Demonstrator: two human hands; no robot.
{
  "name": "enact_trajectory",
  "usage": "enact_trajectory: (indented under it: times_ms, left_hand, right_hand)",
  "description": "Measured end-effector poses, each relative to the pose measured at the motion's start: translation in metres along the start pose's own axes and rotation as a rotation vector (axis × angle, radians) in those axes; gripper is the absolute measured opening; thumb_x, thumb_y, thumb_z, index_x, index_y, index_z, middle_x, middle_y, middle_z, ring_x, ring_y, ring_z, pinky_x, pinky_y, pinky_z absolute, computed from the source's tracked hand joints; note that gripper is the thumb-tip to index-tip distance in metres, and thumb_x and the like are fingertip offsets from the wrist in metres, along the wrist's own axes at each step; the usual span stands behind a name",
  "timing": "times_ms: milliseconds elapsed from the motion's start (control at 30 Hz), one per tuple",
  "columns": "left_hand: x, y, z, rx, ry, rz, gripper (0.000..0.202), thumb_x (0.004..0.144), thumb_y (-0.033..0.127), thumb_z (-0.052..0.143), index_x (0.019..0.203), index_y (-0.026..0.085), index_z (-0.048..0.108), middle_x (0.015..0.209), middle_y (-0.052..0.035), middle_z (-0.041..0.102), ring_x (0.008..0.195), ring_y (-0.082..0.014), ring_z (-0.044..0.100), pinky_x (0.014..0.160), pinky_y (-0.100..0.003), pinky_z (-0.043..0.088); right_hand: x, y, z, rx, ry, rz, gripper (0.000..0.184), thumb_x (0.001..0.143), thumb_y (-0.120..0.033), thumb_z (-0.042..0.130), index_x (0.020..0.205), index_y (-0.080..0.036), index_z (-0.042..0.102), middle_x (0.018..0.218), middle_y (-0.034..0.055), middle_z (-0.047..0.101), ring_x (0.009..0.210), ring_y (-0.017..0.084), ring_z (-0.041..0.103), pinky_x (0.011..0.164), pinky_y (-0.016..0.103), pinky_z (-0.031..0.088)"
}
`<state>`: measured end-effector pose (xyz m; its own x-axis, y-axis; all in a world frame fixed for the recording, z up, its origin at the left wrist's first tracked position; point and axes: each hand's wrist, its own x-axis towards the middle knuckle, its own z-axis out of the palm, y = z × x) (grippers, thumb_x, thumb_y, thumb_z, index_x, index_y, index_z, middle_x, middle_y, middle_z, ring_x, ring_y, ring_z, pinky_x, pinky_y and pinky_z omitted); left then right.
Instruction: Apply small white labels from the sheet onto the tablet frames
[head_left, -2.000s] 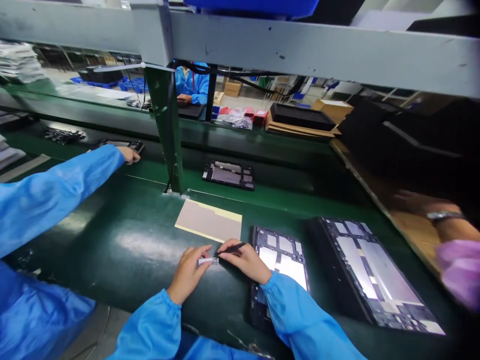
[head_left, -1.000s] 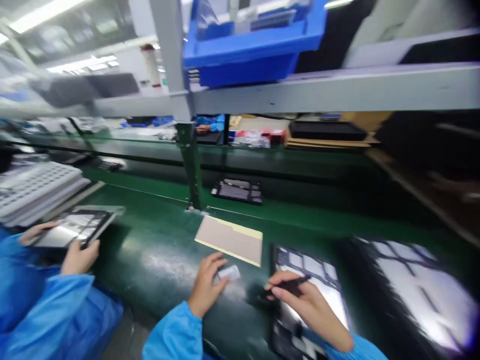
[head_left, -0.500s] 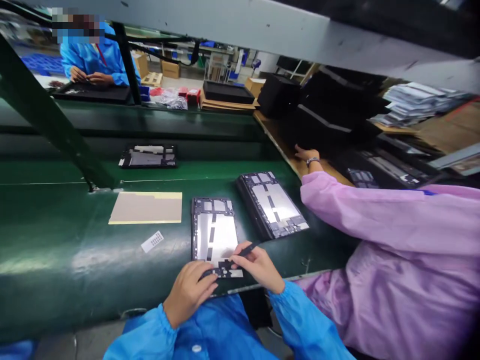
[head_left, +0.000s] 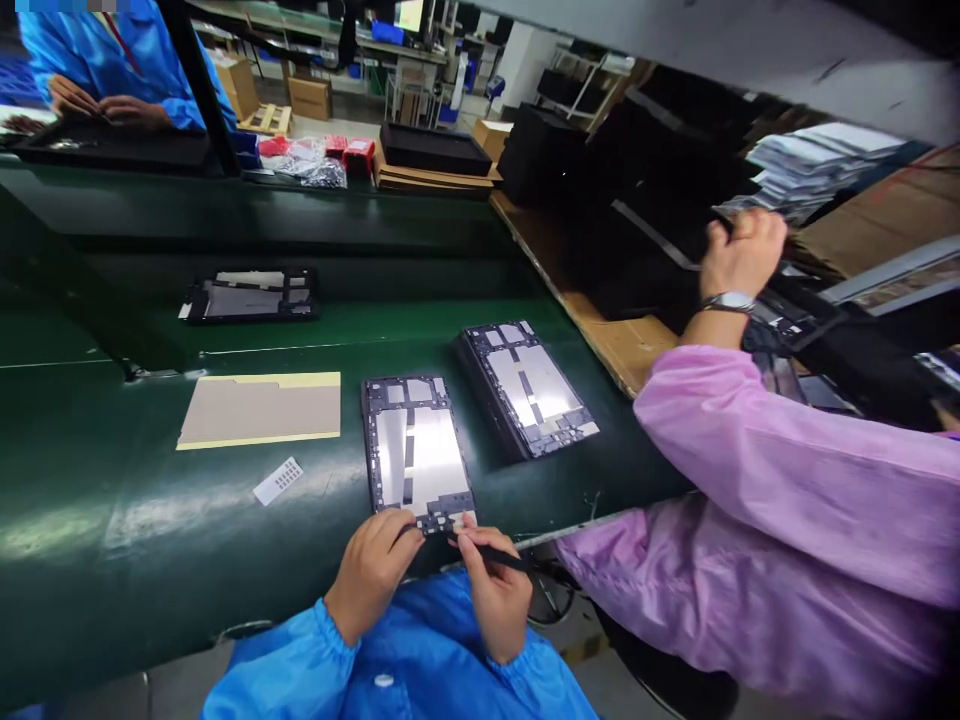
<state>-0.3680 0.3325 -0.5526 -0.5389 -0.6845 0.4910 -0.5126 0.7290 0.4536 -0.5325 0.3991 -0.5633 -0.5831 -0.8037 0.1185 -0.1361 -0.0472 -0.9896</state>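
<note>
Head cam: one view, looking down over the belt.
L hand: fingers curled in, thumb tip on the near-left corner of the tablet frame. Can't tell if it grips or just presses.
R hand: closed round a slim black tool, held pen-style. The tip points left at the frame's near edge, right beside the L thumb.
Tablet frame: flat on the green belt, open side up w/ shiny metal plates showing. Its near end sits at the belt's front edge, just ahead of both hands.
Second frame: same kind, just right of the first, angled, not touching it.
Third frame: well apart, on the far lane, upper left.
Beige sheet: flat, just left of the tablet frame, yellow strip along its edges.
White label strip: small and tilted, lying btw the beige sheet and the belt's front edge.
Co-worker, right: pink sleeve across the frame. That hand, w/ a wristwatch, is raised at the black trays; what it holds isn't clear.
Co-worker, far side: blue coat, hands together over a dark tray.
Background: red packets and cardboard boxes behind the far lane.
</note>
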Motion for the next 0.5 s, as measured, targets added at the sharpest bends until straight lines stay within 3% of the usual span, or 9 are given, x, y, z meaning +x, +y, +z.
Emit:
enact_trajectory:
  times_ms: [200, 500]
  left_hand:
    - [-0.0046, -0.0007, -0.0002, -0.003, -0.028, -0.004, 0.017, 0.099, 0.018, 0.051, 0.100, 0.019, 0.068, 0.101, -0.0064, 0.070, 0.096, -0.0198, 0.067, 0.081, -0.032, 0.056]
    - [-0.0053, -0.0011, -0.0006, 0.031, -0.037, 0.004, 0.020, 0.100, 0.018, 0.049, 0.101, 0.021, 0.069, 0.103, -0.0072, 0.071, 0.099, -0.0202, 0.067, 0.082, -0.032, 0.055]
  right_hand:
    - [-0.0116, 0.0059, 0.0031, -0.021, 0.020, -0.102, 0.003, 0.088, -0.024, 0.073, 0.085, -0.023, 0.071, 0.085, 0.0027, 0.077, 0.089, 0.024, 0.073, 0.104, 0.055, 0.051]
    - [-0.0113, 0.0096, 0.0038, -0.037, -0.003, -0.215, 0.010, 0.087, -0.012, 0.070, 0.090, -0.022, 0.070, 0.089, 0.0016, 0.078, 0.086, 0.021, 0.074, 0.101, 0.053, 0.055]
